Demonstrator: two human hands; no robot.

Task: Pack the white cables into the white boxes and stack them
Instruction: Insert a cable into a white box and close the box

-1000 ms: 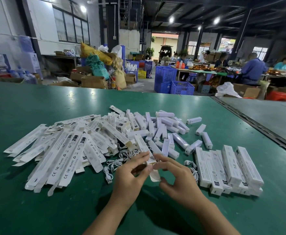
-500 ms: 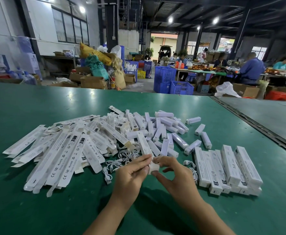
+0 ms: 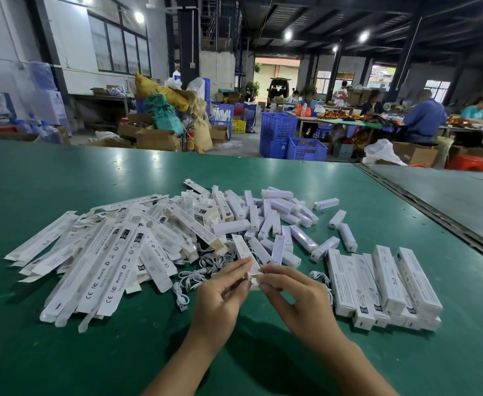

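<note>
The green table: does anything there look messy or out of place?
Nothing looks damaged. Loose white cables lie tangled beside the flat boxes, and small white blocks are strewn every way; only the packed boxes at right are stacked tidily.

green table | left: flattened boxes | centre: white blocks, white cables | right: stacked boxes

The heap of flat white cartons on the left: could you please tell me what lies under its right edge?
White cables poke out from under the flat cartons onto the green table; how many more lie beneath is hidden by the cartons.
</note>
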